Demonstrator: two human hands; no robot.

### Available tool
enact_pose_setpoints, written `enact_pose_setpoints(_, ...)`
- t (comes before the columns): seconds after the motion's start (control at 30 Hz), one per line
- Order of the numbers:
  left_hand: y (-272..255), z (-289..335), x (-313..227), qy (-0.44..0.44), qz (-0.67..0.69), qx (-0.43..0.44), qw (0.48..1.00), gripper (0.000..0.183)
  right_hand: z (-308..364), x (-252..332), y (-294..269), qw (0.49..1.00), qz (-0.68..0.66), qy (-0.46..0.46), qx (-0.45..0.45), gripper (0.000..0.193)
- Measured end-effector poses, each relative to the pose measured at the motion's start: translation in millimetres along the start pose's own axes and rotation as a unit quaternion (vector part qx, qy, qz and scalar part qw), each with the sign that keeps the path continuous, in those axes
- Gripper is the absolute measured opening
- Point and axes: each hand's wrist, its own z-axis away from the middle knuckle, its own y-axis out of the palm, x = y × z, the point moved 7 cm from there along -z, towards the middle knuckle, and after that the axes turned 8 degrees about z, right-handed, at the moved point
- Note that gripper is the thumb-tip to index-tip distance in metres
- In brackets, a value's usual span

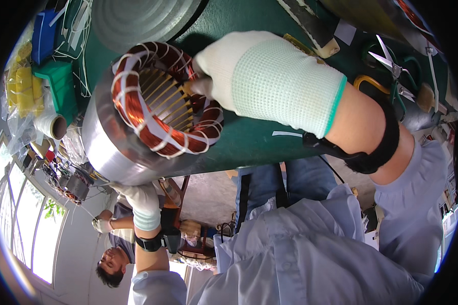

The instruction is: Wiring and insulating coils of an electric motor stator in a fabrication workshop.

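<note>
The stator (109,134) is sitting on the bench (249,142), your left hand (141,201) touching its near side, grip unclear. Your right hand (234,71) is touching the inner rim of the coil (132,109); I cannot tell whether it is pinching anything.

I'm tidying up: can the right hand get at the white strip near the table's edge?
Probably yes: the white strip lies uncovered near the right hand, busy at the copper windings.
</note>
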Motion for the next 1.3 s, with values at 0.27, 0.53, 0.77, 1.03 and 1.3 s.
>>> enact_pose_setpoints(0.27, -15.6, -30.9, 19.0, 0.021, 0.007, -0.054, 0.998, 0.082, -11.0, 0.9, -19.0, 0.991, 0.018, 0.026, -0.133, 0.027)
enact_pose_setpoints(0.53, -6.2, -23.8, 2.9, 0.084, -0.069, 0.029, 0.994, 0.069, -14.8, 2.8, -4.1, 0.992, -0.024, 0.013, -0.120, 0.025)
enact_pose_setpoints(0.77, 70.7, -2.9, -21.1, 0.220, -0.122, -0.060, 0.966, 0.044, 51.2, 21.3, 9.0, 0.801, -0.444, -0.025, -0.402, 0.013)
enact_pose_setpoints(1.03, 80.9, 79.7, -10.2, 0.043, -0.142, 0.043, 0.988, 0.052, 115.1, 27.0, 5.3, 0.890, -0.321, 0.007, -0.325, 0.038)
enact_pose_setpoints(1.3, 28.6, 48.9, -7.7, -0.050, -0.079, 0.069, 0.993, 0.050, 152.3, 51.9, 2.3, 0.919, -0.203, -0.023, -0.337, 0.038)
